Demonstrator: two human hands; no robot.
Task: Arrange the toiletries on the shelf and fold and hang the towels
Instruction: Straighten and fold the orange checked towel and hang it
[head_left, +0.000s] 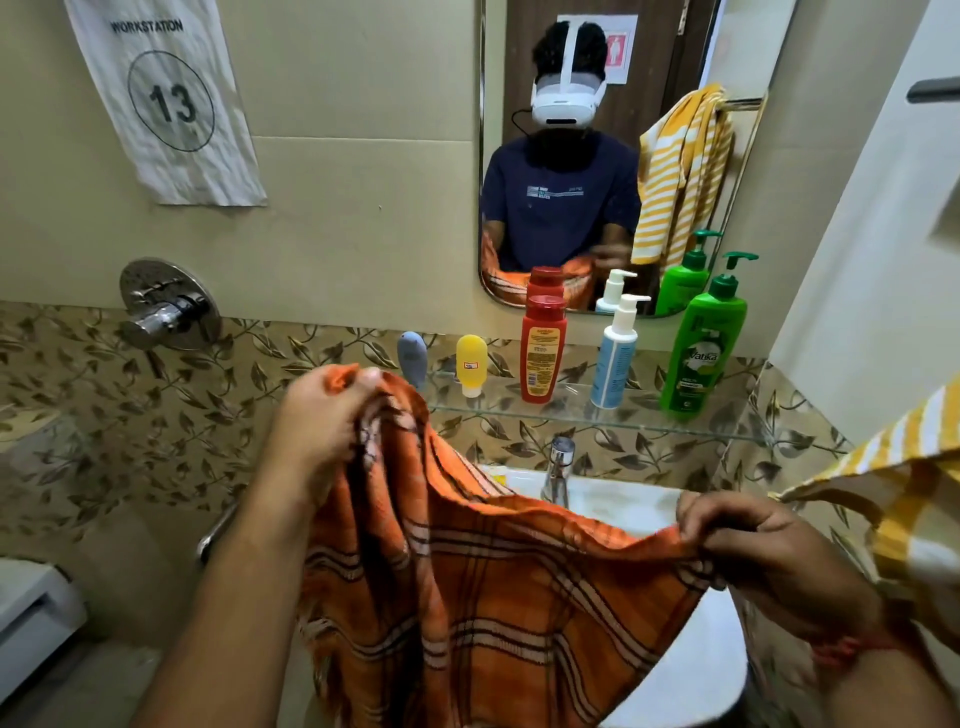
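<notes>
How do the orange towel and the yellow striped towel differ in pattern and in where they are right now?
The orange towel has dark and pale plaid lines; the yellow striped towel has yellow and white bands. The orange towel is stretched between the left hand and right hand over the sink; the yellow striped towel hangs at the right edge, touched by neither hand. Its rail shows only in the mirror. Both hang loose, unfolded.

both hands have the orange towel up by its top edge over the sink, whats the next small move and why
Probably bring the left hand across to the right hand, doubling the orange towel in half. Both pinch its top edge apart, the cloth hangs unfolded, and the bottles already stand on the glass shelf.
</notes>
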